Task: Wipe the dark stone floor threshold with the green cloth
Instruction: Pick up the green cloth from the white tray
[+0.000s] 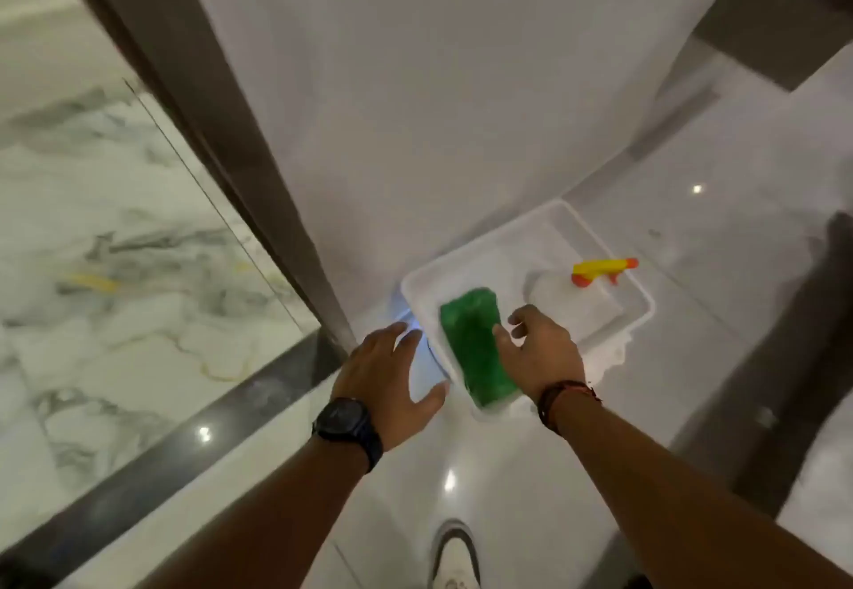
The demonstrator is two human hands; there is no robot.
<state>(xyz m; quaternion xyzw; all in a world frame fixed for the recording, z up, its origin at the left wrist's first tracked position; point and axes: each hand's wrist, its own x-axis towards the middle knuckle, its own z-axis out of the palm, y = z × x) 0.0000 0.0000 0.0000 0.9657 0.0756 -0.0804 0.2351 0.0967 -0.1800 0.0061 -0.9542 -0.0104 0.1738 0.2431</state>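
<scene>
Head view: the green cloth (477,346) lies folded in the white tray (604,237), lower centre of the frame. The right hand (542,348) hovers at the cloth's right edge, fingers spread, pinching nothing. The left hand (392,374), also spread, hangs beside the tray's left rim. The dark stone threshold (184,454) runs diagonally across the lower left. Risk: a hasty grab could tip the spray bottle (581,293) beside the cloth

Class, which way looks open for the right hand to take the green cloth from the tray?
Probably yes, from above: the right hand hovers open at the green cloth's right edge. The cloth lies uncovered in the white tray, with the spray bottle off to the side.
</scene>
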